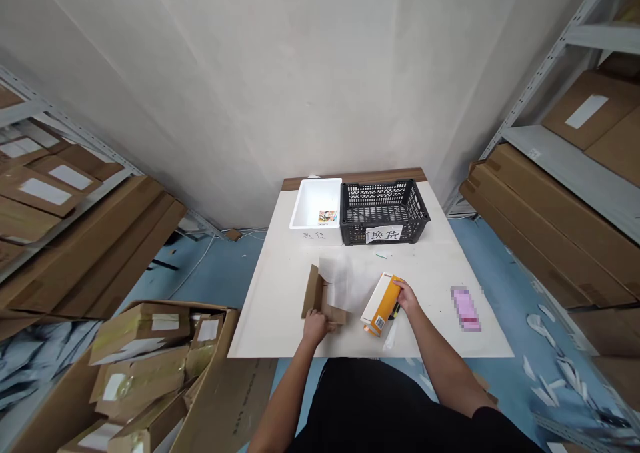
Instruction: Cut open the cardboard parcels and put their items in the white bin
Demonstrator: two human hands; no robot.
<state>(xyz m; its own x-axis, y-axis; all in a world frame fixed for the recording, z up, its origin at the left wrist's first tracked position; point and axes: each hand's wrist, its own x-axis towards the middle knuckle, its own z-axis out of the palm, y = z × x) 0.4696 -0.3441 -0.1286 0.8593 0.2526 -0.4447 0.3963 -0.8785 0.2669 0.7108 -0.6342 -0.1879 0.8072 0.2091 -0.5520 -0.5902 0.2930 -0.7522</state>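
My right hand [407, 297] grips the right side of an orange and white product box [383, 301], which is tilted above the table and shows a barcode near its lower end. A yellow and black tool [395, 311], perhaps a cutter, lies partly hidden beside that box. My left hand [315, 327] is closed on the near edge of an opened brown cardboard box [314, 289]. Clear plastic wrap [337, 281] sticks out of the cardboard box toward the middle of the table.
On the white table [270, 293], a white foam bin [316, 236] holding a colourful card and a black plastic crate [385, 229] stand at the back. A pixelated pink item [466, 308] lies right. A large carton [227, 336] of parcels stands left; loaded shelves flank both sides.
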